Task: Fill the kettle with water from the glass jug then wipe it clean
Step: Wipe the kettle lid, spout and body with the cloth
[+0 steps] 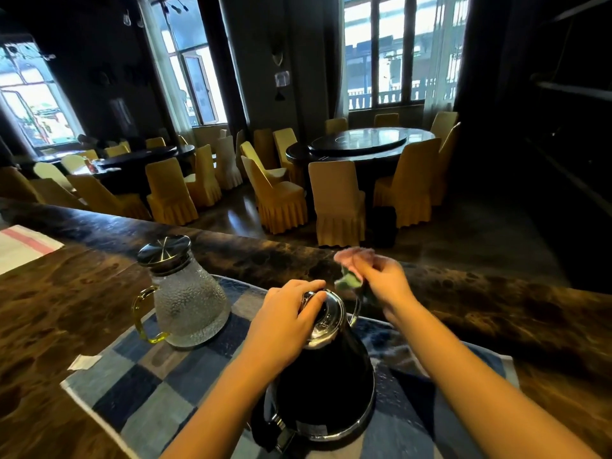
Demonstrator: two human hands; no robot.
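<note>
A black kettle [326, 389] with a shiny metal lid stands on a blue checked cloth mat [159, 392] in front of me. My left hand [284, 323] rests on top of the kettle, fingers curled over its lid. Just beyond the kettle, by its spout, my right hand [381, 279] grips a pink and green cloth [351, 266], which is blurred. A textured glass jug [187, 306] with a metal lid and a yellow-tinted handle stands upright on the mat to the left of the kettle, apart from both hands.
The mat lies on a dark wooden counter [49, 309]. A white towel with a red stripe [23, 243] lies at the far left, and a small paper scrap [82, 362] sits by the mat's left edge. Beyond the counter are round tables and yellow-covered chairs.
</note>
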